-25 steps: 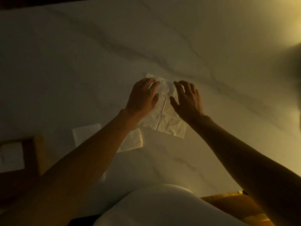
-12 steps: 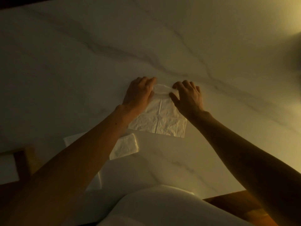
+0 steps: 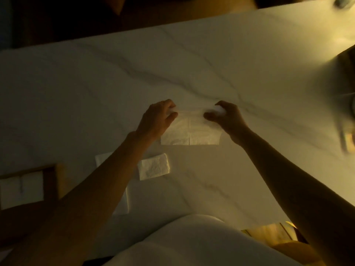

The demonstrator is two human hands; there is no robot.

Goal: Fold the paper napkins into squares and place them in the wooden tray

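A paper napkin (image 3: 190,132) is held at its far edge by both hands over the pale, veined desk (image 3: 211,64). The far left corner is pinched between thumb and fingers of the left hand (image 3: 156,120), and the far right corner is pinched in the same way by the right hand (image 3: 225,117), so that the far edge is lifted and stretched between them. The near part of the napkin lies flat on the desk, with a crease seen down its middle. A smaller folded napkin (image 3: 153,168) lies on the desk nearer the person, just beside the left forearm, and another flat sheet (image 3: 102,158) is partly hidden beneath that forearm. The wooden tray (image 3: 51,183) sits at the left edge of the view, with white folded napkins (image 3: 21,191) seen inside it. The scene is dimly lit
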